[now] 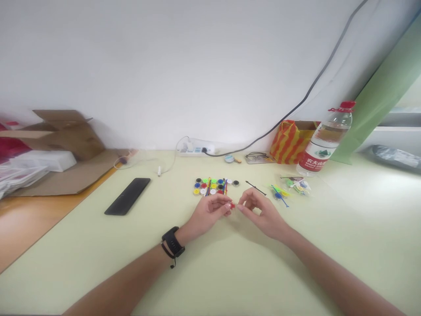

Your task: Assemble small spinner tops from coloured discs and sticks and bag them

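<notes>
My left hand (210, 214) pinches a small red plastic piece (232, 205) between thumb and fingers, a little above the table. Close on its right, my right hand (261, 213) has thumb and forefinger brought together beside the red piece; whether they grip part of it is too small to see. Just beyond the hands lie several round, colourful plastic pieces (213, 181) in rows, with thin coloured sticks across them. A black stick (255, 188) rests behind my right hand. Farther right are a blue stick (280, 196) and a clear bag (297, 185) of similar parts.
A black phone (127, 196) lies on the pale green table (131, 263) at left. Cardboard (66, 175) covers the far left. Behind stand a power strip (194, 149), glasses (258, 157), a striped bag (286, 142) and a large water bottle (325, 142).
</notes>
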`<state>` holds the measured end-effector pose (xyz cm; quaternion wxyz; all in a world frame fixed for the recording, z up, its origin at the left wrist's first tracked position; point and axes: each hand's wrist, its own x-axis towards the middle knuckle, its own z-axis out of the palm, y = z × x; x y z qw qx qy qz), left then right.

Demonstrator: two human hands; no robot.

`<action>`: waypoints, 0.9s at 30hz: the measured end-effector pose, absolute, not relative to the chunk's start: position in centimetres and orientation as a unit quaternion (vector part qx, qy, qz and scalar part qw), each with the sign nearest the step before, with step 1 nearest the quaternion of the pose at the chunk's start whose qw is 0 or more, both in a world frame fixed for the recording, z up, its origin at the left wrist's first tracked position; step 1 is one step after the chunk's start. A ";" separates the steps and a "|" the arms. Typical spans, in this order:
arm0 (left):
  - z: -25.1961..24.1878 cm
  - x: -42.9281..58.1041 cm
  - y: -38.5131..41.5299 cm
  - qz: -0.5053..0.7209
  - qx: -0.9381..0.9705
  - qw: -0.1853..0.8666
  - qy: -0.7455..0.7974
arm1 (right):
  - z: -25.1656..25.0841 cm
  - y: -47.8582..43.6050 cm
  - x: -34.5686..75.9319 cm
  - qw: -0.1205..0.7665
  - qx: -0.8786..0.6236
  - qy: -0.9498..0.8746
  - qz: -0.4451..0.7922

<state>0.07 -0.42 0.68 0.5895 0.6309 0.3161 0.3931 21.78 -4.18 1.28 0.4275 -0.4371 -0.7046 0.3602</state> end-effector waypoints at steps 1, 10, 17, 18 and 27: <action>0.7 0.1 -0.5 0.392 0.632 0.590 0.314 | 1.2 -4.2 21.7 0.429 -0.435 -0.705 0.360; 0.3 0.0 -0.4 0.383 0.640 0.587 0.313 | 0.8 -4.1 21.4 0.411 -0.416 -0.728 0.358; 0.6 0.0 -0.3 0.386 0.636 0.584 0.325 | 0.0 -4.2 21.9 0.408 -0.446 -0.738 0.301; 0.6 0.0 -0.3 0.386 0.635 0.583 0.327 | 0.0 -4.2 22.0 0.414 -0.447 -0.739 0.288; 0.7 0.1 -0.4 0.392 0.622 0.591 0.333 | 1.3 -3.8 22.7 0.347 -0.485 -0.738 0.315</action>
